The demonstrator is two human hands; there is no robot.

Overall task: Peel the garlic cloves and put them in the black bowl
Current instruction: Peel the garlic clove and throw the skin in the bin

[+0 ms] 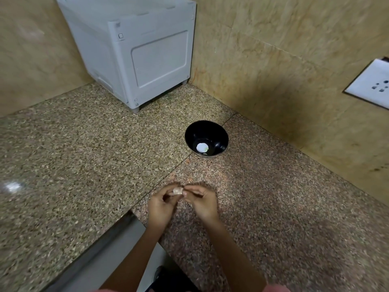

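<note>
1. My left grip [162, 204] and right grip [202, 200] meet side by side over the near middle of the desk [84, 154], with a garlic clove [177, 190] pinched between them.
2. The bowl [210, 128] sits on the desk beyond my grips, slightly right; a peeled clove [202, 147] lies in it.
3. An appliance [134, 49] stands in the far corner, left of the bowl.
4. A wall socket [370, 83] sits far right, above the desk.

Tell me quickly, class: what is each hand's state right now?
Left hand: closed, pinching the garlic clove at its fingertips.
Right hand: closed, fingertips pinching the same garlic clove from the other side.
</note>
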